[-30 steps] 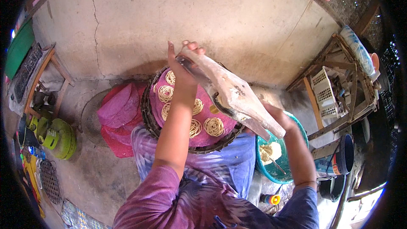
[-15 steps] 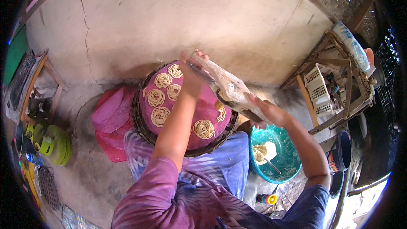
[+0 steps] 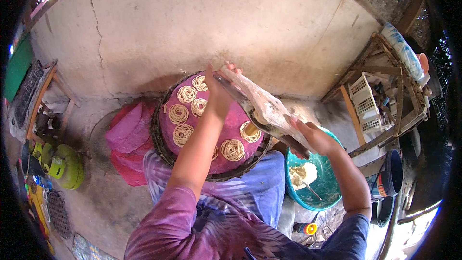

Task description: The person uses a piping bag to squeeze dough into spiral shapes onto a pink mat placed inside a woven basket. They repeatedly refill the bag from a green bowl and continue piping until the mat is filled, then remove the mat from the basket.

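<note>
Hands point(image 3: 219, 86) hold press point(image 3: 262, 110) over round tray point(image 3: 163, 149), teal bowl point(image 3: 332, 188) beside.

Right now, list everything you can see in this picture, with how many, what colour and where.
Noodle coils: about eight visible, pale yellow, on the pink cloth.
Pink cloth: one, covering the round tray.
Woven tray: one, dark brown, centre, on the lap.
Press tool: one long, wrapped in clear plastic, held over the tray.
Basin: one, teal, right of the tray, holding pale dough.
Pink cloths: a pile, on the floor left of the tray.
Gas cylinder: one, green, far left.
Wooden rack: one, right, with white baskets.
Bucket: one, dark, right.
Left hand: holds the tool's far end.
Right hand: holds its near end.
</note>
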`<act>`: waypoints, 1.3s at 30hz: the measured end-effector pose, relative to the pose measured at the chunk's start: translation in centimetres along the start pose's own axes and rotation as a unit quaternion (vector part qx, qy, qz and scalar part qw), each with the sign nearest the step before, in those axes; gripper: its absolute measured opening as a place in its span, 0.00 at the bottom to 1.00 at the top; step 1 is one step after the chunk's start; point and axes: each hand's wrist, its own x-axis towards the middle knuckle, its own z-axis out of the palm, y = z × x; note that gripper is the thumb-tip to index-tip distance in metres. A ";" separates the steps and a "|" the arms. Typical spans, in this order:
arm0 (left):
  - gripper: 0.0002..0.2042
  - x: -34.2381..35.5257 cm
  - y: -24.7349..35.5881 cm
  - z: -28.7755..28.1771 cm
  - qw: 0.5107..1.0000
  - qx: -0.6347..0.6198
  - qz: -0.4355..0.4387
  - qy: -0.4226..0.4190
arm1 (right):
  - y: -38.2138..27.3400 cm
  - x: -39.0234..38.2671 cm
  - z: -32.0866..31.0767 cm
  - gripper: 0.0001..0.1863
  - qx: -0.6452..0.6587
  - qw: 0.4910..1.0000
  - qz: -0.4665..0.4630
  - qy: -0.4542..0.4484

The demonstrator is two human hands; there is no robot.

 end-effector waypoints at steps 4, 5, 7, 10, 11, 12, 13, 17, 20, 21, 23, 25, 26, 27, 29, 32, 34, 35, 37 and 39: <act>0.16 -0.3 -2.5 -2.2 0.995 -0.083 -0.031 -0.054 | 1.7 -0.7 -1.5 0.43 0.013 0.999 0.014 -0.028; 0.15 0.2 -2.8 -2.6 0.992 -0.091 -0.025 -0.078 | 2.3 -0.5 -1.6 0.44 0.073 0.996 0.000 -0.045; 0.15 0.7 -3.1 -3.4 0.993 -0.090 -0.011 -0.072 | 3.4 1.2 -1.3 0.47 0.260 0.951 -0.071 -0.153; 0.17 1.1 -3.0 -3.7 0.994 -0.102 0.018 -0.021 | 5.9 5.4 1.7 0.45 0.474 0.845 -0.119 -0.218; 0.18 1.0 -2.9 -3.7 0.993 -0.112 0.029 -0.006 | 6.8 6.7 2.9 0.44 0.509 0.825 -0.125 -0.209; 0.17 0.9 -2.7 -3.7 0.993 -0.107 0.025 -0.045 | 7.6 8.0 4.0 0.43 0.543 0.804 -0.131 -0.201; 0.15 0.7 -2.6 -3.8 0.990 -0.106 0.019 -0.095 | 8.2 8.9 4.3 0.41 0.551 0.798 -0.128 -0.207; 0.10 0.7 -1.7 -4.5 0.988 -0.114 0.072 -0.076 | 8.9 10.6 5.0 0.36 0.541 0.787 -0.108 -0.275; 0.13 1.2 0.0 -4.6 0.983 -0.125 0.084 -0.105 | 7.2 9.8 4.4 0.37 0.325 0.924 -0.075 -0.186; 0.13 1.3 0.4 -4.3 0.987 -0.106 0.109 -0.049 | 6.3 9.6 4.5 0.25 0.214 0.970 -0.051 -0.098; 0.16 1.5 1.6 -2.9 0.990 -0.084 0.090 -0.063 | 4.6 8.6 3.5 0.28 0.250 0.958 -0.042 -0.136; 0.18 1.6 2.9 -0.8 0.990 -0.068 0.067 -0.104 | 3.0 7.6 1.8 0.31 0.290 0.934 -0.056 -0.203; 0.19 1.6 3.6 0.3 0.987 -0.061 0.052 -0.142 | 2.3 7.2 0.9 0.33 0.308 0.919 -0.063 -0.236; 0.19 1.7 4.2 1.4 0.981 -0.054 0.039 -0.180 | 1.7 6.9 0.1 0.34 0.325 0.903 -0.070 -0.270; 0.21 1.9 4.8 2.7 0.993 0.021 0.039 -0.114 | 0.8 6.6 -0.9 0.38 0.302 0.917 -0.085 -0.245; 0.20 2.1 5.1 2.3 0.993 0.100 0.044 0.043 | -0.5 7.1 -1.4 0.39 0.093 0.983 -0.085 -0.137; 0.18 2.3 5.1 0.7 0.997 0.056 0.048 0.014 | -1.4 7.9 -1.2 0.38 0.051 0.984 -0.071 -0.154; 0.16 2.3 5.1 -0.2 0.995 0.061 0.050 0.062 | -1.9 8.2 -0.9 0.37 0.043 0.984 -0.053 -0.162; 0.20 2.6 5.8 -1.6 0.992 0.066 0.039 0.100 | -3.0 9.1 -0.3 0.38 -0.028 0.992 -0.043 -0.114; 0.22 3.0 6.9 -2.2 0.992 0.058 0.049 0.096 | -4.1 9.3 0.5 0.42 -0.076 0.995 -0.046 -0.051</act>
